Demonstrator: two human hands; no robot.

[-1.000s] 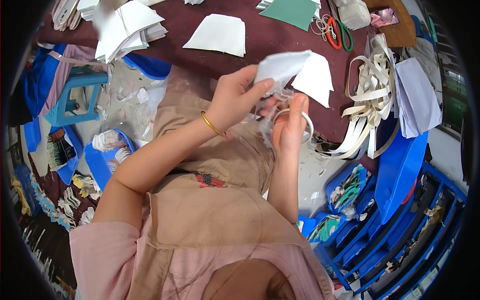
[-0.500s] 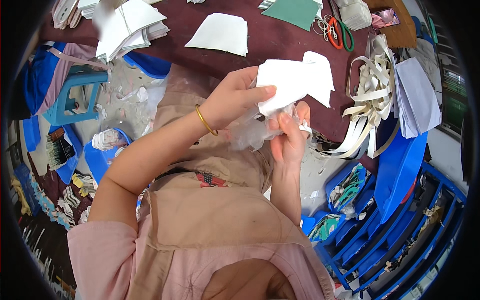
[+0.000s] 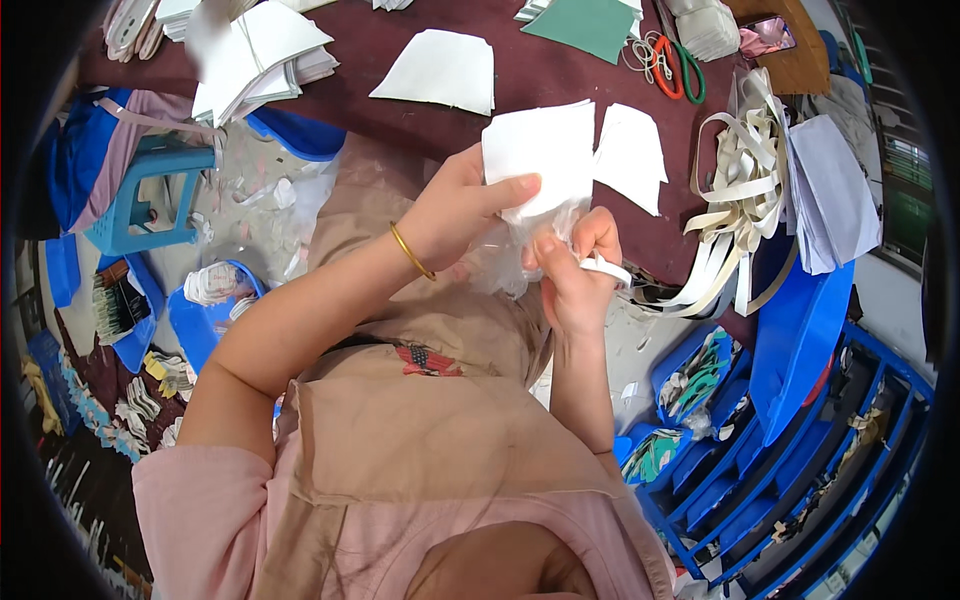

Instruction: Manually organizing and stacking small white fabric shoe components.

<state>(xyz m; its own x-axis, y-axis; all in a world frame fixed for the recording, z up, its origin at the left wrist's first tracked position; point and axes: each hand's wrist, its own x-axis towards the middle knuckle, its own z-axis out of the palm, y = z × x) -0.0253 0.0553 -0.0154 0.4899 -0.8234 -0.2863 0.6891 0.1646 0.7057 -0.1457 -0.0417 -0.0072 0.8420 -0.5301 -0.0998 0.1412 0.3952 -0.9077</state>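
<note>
My left hand [image 3: 462,195], with a gold bangle at the wrist, grips a white cut piece [image 3: 540,150], thumb flat on top and fingers beneath. Below that piece hangs crumpled clear plastic film [image 3: 515,250]. My right hand [image 3: 580,270] pinches the film near the piece's lower edge. A small white band-like thing [image 3: 605,270] sticks out by its fingers; its kind cannot be made out. Just right of the held piece, another white cut piece [image 3: 632,160] lies on the table's dark red cloth [image 3: 560,80]. A similar white piece [image 3: 440,70] lies farther back.
White pieces are stacked [image 3: 265,60] at the far left, near a green piece [image 3: 585,28]. Red-handled scissors [image 3: 663,65] and green-handled ones [image 3: 692,75] lie at the back right. Cream straps [image 3: 745,200] hang over the table's right edge. Blue racks [image 3: 760,490] stand lower right.
My left hand has moved the white piece left, baring the other piece on the table. My right hand has turned slightly and now pinches film closer under the held piece.
</note>
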